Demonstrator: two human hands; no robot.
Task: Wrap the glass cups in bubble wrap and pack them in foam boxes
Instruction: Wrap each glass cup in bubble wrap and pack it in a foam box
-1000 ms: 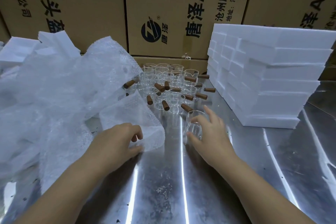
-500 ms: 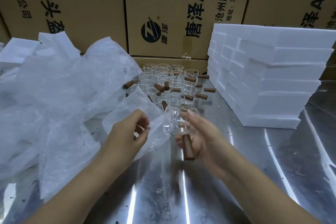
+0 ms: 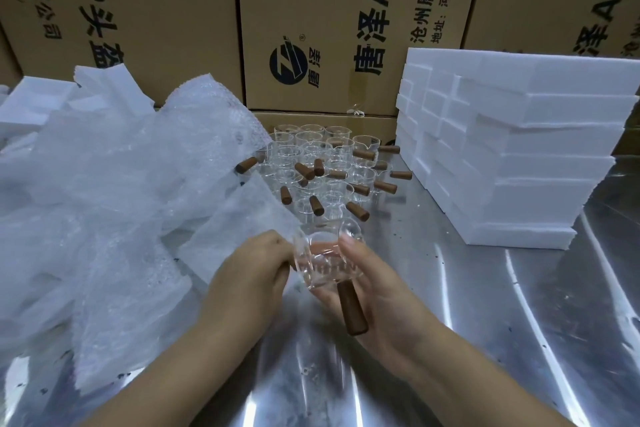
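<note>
Your right hand (image 3: 381, 298) grips the glass cup (image 3: 322, 260), now brought against the bubble wrap (image 3: 242, 215) your left hand (image 3: 249, 274) pinches; desk (image 3: 485, 305) open rightward.

A reflective metal counter (image 3: 485, 340) carries a cluster of upright glass cups (image 3: 325, 166) with brown handles at its far middle, stacked white foam boxes (image 3: 519, 156) on the right, and heaped bubble wrap (image 3: 104, 201) on the left.

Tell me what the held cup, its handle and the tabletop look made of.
Cup: clear glass, see-through with bright glints.
Handle: likely wood, matte brown; plastic is possible.
Tabletop: polished metal, probably stainless steel, streaked with mirror-like reflections.
</note>
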